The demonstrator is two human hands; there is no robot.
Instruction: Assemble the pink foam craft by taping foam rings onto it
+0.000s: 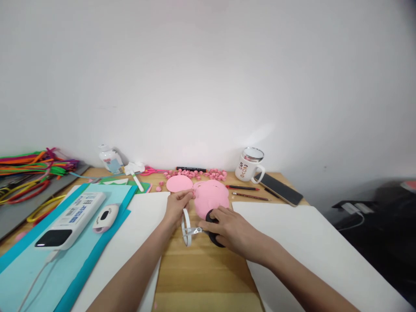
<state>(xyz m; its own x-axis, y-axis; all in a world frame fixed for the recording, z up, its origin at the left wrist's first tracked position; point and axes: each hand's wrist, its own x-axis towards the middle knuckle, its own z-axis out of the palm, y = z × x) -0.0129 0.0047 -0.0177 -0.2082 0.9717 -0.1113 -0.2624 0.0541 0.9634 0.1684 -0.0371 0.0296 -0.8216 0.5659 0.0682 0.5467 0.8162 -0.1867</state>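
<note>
My left hand [178,206] has its fingers pinched together on what looks like a small pink ball [192,193]. Just below it, a narrow roll of white tape [186,232] stands on edge; whether the hand also grips it, I cannot tell. In my right hand [230,229] are black-handled scissors [212,232], their metal blades pointing left across the roll. Beyond the hands lies a pink scalloped paper shape [211,199], partly behind the right hand. A pink oval piece [179,183] rests left of it, and several crumpled pink balls [216,174] lie behind.
A white mug [248,167] and a phone [282,189] stand at the back right, near pencils [250,196]. White sheets [126,242] flank the wooden table [201,277]. At left are blue sheets [107,255], a white device [71,221] with a cable, a bottle [110,159] and coloured pipe cleaners [35,164].
</note>
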